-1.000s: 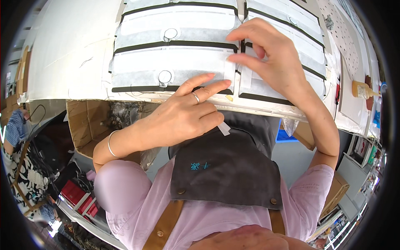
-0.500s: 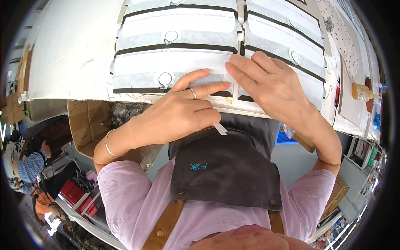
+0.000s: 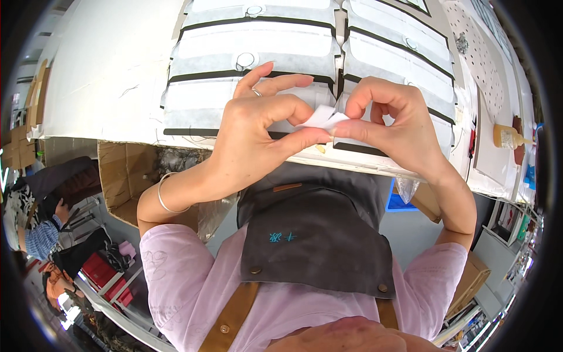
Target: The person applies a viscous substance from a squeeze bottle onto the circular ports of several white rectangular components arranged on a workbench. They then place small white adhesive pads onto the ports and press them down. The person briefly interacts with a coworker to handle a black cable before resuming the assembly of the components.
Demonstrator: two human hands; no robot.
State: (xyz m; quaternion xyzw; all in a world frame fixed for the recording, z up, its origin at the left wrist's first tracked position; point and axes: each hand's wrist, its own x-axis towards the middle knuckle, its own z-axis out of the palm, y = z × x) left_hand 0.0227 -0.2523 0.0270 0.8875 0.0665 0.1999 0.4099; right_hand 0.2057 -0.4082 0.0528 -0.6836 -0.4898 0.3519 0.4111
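The person seems to be separating or arranging thin white strips [image 3: 321, 117] between the two hands. The left hand [image 3: 252, 120] is pinching them between thumb and index finger, its other fingers spreading loosely; the right hand [image 3: 396, 114] is closing thumb and forefinger on their right end, other fingers curling. Black-edged white panels [image 3: 205, 100] are lying on the bench [image 3: 99, 88] beneath and beyond the hands. The next move probably calls for fine, steady fingertip control.

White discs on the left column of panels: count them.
2 visible: the upper disc near the picture's top edge, the lower disc near the left hand. Others may be hidden behind it.
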